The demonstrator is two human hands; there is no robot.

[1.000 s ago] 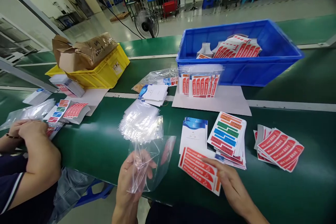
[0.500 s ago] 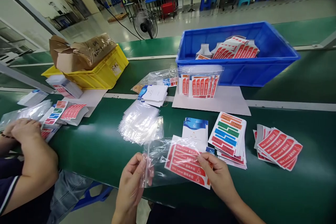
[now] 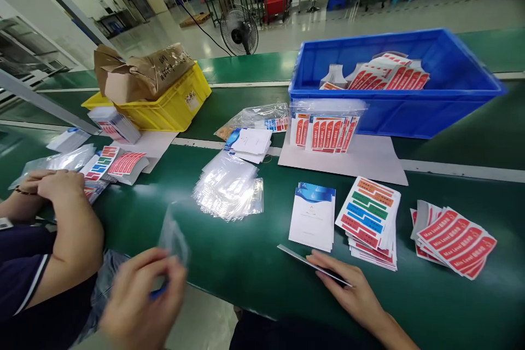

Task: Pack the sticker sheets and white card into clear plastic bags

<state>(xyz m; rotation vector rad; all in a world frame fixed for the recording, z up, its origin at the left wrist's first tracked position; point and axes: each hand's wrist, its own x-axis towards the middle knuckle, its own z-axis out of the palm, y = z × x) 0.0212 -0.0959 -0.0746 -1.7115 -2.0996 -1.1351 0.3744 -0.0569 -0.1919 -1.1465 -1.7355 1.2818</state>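
My left hand [image 3: 139, 295] is blurred by motion off the near table edge, its fingers pinched on a clear plastic bag [image 3: 174, 236] that stands up above it. My right hand [image 3: 348, 291] rests on the green table [image 3: 172, 213] and grips a thin set of sticker sheets [image 3: 311, 265], seen edge-on and nearly level. Just beyond that hand lie a stack of white cards with blue tops [image 3: 314, 217] and a stack of multicoloured label sheets [image 3: 369, 213]. A heap of empty clear bags [image 3: 229, 188] lies further left.
Red label sheets [image 3: 455, 240] are fanned at the right. A blue crate [image 3: 394, 115] of filled packs stands behind, with bagged packs [image 3: 326, 128] leaning on it. A yellow crate [image 3: 168, 109] holds a brown paper sack. A co-worker's arms [image 3: 61, 202] rest at the left.
The sheets came out of the bag's mouth. My left hand swung down and left with the bag, off the table edge. My right hand turned the sheets flat, edge-on. The view shifted slightly.
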